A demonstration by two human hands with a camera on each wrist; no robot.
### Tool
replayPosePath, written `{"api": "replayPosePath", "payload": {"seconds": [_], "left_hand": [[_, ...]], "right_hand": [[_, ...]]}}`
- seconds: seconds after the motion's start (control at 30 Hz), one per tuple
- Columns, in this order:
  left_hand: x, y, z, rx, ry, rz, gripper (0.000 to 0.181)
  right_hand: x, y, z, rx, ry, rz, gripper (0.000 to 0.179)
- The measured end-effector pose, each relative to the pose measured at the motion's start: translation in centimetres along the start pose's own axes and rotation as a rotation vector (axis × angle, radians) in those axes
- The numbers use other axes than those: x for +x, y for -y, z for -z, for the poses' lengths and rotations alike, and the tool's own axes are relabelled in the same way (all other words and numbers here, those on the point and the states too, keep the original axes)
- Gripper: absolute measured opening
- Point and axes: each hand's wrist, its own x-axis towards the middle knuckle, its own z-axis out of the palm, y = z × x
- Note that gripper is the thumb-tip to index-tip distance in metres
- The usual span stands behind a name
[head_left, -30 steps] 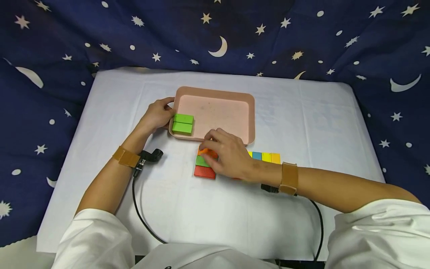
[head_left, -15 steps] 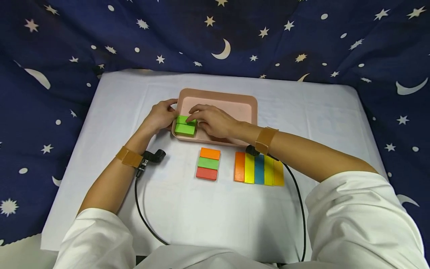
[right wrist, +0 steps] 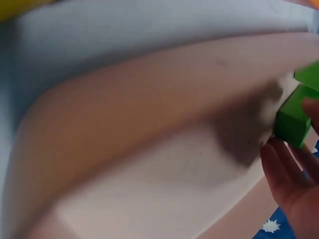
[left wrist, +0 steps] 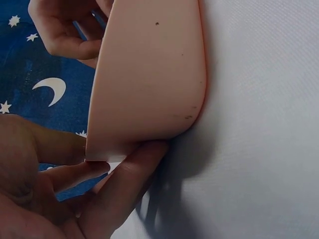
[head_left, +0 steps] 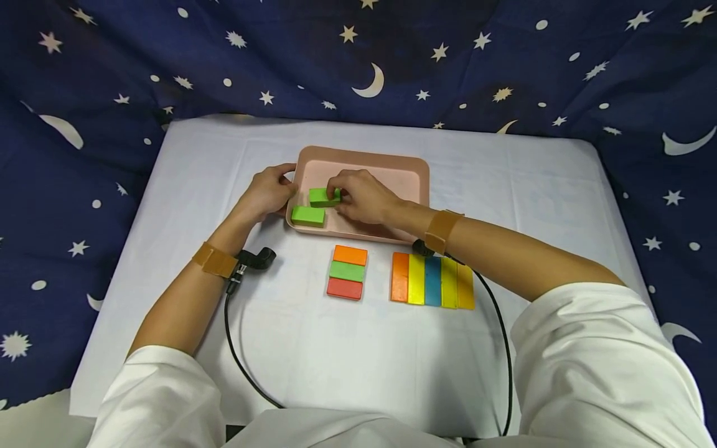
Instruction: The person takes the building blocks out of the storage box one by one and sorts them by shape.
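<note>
At the left end of the pink tray [head_left: 386,158], my left hand [head_left: 270,194] grips the rim between thumb and fingers. The left wrist view shows its fingers against the outside wall of the tray [left wrist: 149,74]. My right hand [head_left: 366,198] is over the tray and pinches a bright green block [head_left: 318,198] by its right end. In the right wrist view, fingers and thumb close on either side of this green block [right wrist: 295,119], above a shadow on the tray floor. A second bright green block [head_left: 307,217] lies in the tray's near left corner.
In front of the tray, an orange block [head_left: 350,255], a green block [head_left: 346,271] and a red block [head_left: 344,289] lie stacked edge to edge on the white cloth. To their right is a row of several upright-lying blocks, with a blue block [head_left: 432,282] in the middle.
My right hand has moved from the orange block in front of the tray to inside it. The far green block has been taken hold of and drawn right, away from the other. My left hand stays put.
</note>
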Motion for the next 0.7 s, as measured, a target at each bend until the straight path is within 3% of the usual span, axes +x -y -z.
{"api": "replayPosePath", "payload": {"seconds": [0.33,0.7], "left_hand": [[0.0,0.2,-0.2,-0.01,-0.008,-0.003,0.06],[-0.1,0.1,-0.2,0.011,-0.016,-0.014,0.058]], "right_hand": [[-0.3,0.2,0.2,-0.012,-0.079,-0.123,0.018],[-2.5,1.4,2.1,0.021,-0.141,-0.132,0.015]]}}
